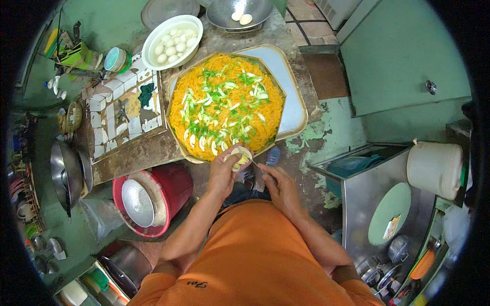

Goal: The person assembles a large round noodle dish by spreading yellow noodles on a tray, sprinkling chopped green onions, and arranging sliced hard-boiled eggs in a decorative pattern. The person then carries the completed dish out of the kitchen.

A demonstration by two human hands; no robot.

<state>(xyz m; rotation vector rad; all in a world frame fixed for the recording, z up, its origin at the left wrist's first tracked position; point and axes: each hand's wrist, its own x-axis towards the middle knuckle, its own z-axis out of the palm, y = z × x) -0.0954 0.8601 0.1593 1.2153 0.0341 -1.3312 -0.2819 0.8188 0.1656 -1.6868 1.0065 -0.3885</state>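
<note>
My left hand (pixel 223 173) is closed around a cut boiled egg (pixel 242 154) with white and yolk showing. Close beside it, my right hand (pixel 280 187) grips a small knife (pixel 254 163); only its thin blade shows, touching the egg, and the handle is hidden in my fingers. Just beyond both hands lies a large mound of orange-yellow noodles (pixel 265 120) on an angular tray. Chopped green and white vegetables (pixel 219 97) are scattered over it, and several egg slices (pixel 202 143) line its near left edge.
On the worn counter (pixel 125 158) stand a white basin of peeled eggs (pixel 148 51) and a metal colander (pixel 217 15) with two eggs. A pale blue tray (pixel 293 109) lies under the noodles. Below the counter is a red tub (pixel 181 191); at right, a metal-sided cabinet (pixel 354 209).
</note>
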